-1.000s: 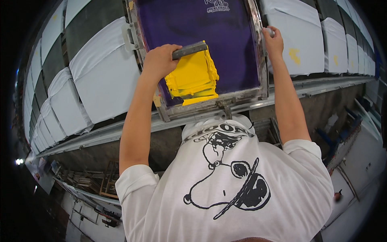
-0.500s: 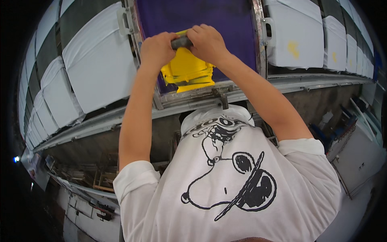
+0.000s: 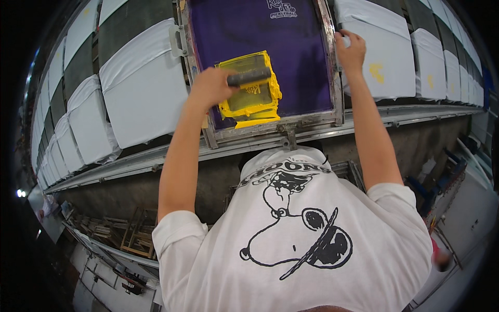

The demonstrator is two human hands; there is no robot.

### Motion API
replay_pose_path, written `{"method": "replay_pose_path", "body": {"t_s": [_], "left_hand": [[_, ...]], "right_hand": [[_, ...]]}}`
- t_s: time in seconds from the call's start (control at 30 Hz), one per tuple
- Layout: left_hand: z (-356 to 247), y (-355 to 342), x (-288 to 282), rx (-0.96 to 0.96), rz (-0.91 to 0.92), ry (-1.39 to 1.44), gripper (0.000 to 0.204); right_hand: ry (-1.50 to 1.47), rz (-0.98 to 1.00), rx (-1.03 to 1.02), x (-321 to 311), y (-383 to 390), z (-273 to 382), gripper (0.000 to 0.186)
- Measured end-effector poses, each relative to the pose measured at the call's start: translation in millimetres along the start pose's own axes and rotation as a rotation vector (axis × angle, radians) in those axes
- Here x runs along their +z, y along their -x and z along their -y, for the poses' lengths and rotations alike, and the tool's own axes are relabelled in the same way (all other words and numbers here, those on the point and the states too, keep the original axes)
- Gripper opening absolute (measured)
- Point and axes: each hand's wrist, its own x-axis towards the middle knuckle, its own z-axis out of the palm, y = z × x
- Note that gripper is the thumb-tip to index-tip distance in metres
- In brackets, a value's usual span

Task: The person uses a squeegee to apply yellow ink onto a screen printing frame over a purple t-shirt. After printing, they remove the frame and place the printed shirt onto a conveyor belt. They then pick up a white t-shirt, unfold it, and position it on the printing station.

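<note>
My left hand [image 3: 212, 87] is closed on one end of a squeegee [image 3: 250, 76] with a dark grey handle. The squeegee stands over the near left part of a screen-printing screen [image 3: 304, 62] with purple mesh. Thick yellow ink [image 3: 254, 115] rings a see-through stencil area, where a small yellow design shows beneath the handle. Around the mesh runs a worn metal frame [image 3: 312, 118]. At the frame's right side my right hand [image 3: 351, 51] has its fingers curled around the side handle, which it mostly covers.
White shirts stretched on boards line both sides, such as one on the left [image 3: 143, 86] and one on the right [image 3: 377, 52] with yellow marks. A metal rail [image 3: 176, 156] passes in front of me. Wooden frames [image 3: 138, 234] are stacked at the lower left.
My right hand has let go of the squeegee and moved right to the frame's side. My left hand still holds the squeegee, now lower and turned, with the stencil area uncovered.
</note>
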Motion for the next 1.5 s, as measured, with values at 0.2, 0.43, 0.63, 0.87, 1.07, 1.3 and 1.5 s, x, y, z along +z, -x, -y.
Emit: {"method": "replay_pose_path", "body": {"t_s": [0.2, 0.43, 0.63, 0.87, 1.07, 1.3, 1.5], "left_hand": [[29.1, -4.5, 42.5, 0.122, -0.306, -0.023, 0.047], [-20.1, 120.5, 128.6, 0.213, -0.401, 0.059, 0.070], [-11.9, 154.8, 87.1, 0.203, -0.367, 0.099, 0.073], [-56.7, 172.5, 26.8, 0.065, -0.277, 0.052, 0.066], [-68.4, 162.5, 33.8, 0.058, -0.283, -0.005, 0.061], [-68.2, 164.9, -4.4, 0.157, -0.201, -0.089, 0.049], [-49.7, 103.3, -80.7, 0.182, -0.155, -0.061, 0.037]], "right_hand": [[-0.483, 0.301, 0.622, 44.1, 17.6, -60.8, 0.050], [-0.587, 0.164, 0.678, 9.7, -8.8, -49.3, 0.037], [-0.851, 0.092, 0.789, -67.7, -42.2, 42.2, 0.036], [-0.893, 0.141, 0.767, -72.2, -39.6, 24.7, 0.036], [-0.972, 0.104, 0.812, -69.6, -21.7, 16.8, 0.029], [-0.558, 0.233, 0.740, -55.0, -17.7, 12.0, 0.043], [-0.371, 0.265, 0.624, -73.1, -22.4, 20.8, 0.048]]}}
